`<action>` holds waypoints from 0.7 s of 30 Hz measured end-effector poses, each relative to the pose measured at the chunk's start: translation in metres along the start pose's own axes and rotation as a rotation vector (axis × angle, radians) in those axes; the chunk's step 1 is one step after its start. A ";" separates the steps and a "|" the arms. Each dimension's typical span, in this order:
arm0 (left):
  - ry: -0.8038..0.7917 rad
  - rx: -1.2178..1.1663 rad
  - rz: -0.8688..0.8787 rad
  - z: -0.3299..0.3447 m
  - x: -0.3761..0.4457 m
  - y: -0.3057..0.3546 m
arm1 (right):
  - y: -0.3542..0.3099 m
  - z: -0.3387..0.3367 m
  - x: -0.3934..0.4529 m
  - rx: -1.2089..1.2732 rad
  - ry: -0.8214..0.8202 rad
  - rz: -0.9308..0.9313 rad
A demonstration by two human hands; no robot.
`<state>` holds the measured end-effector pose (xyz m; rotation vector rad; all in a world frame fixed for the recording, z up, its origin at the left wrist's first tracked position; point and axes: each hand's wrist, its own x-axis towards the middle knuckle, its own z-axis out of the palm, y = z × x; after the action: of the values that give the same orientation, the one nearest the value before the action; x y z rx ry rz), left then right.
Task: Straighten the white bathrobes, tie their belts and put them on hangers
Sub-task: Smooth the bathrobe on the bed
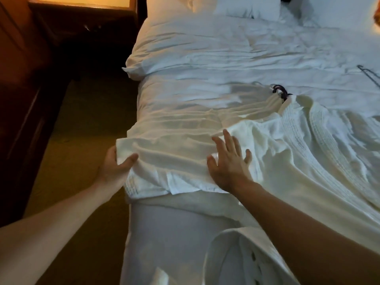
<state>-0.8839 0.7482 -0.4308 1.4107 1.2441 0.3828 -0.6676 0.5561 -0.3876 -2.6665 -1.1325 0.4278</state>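
White bathrobe (277,145) lies spread across the bed (205,48), near the foot-side corner, one sleeve (174,140) stretched out toward the bed's left edge. I see the left hand (115,169) at that edge, thumb on top and fingers curled under, grasping the sleeve's cuff end. Right hand (230,161) rests flat on the sleeve nearer the robe's body, fingers straight and spread, holding nothing. Robe fabric is creased in long ridges between the two hands; the ribbed collar band runs down the right side.

A dark hanger hook (280,91) pokes out at the robe's neck (the hanger itself is hidden under the cloth). A second hanger (369,74), thin and wiry, lies on the duvet at the far right edge, well apart from the robe. Pillows (246,7) sit at the head. Dark wooden nightstand (82,19) stands to the bed's left, top lit orange.
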 end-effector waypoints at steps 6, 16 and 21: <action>0.114 0.072 0.114 -0.003 0.002 -0.006 | -0.028 0.028 -0.031 -0.152 -0.058 -0.268; 0.158 0.193 -0.128 -0.026 0.009 -0.030 | -0.021 0.045 -0.044 -0.336 -0.247 -0.204; 0.060 0.136 -0.229 -0.023 0.009 -0.033 | -0.018 0.048 -0.042 -0.285 -0.313 -0.223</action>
<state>-0.9136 0.7601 -0.4562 1.3600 1.4865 0.1873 -0.7239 0.5415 -0.4190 -2.7255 -1.6775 0.7084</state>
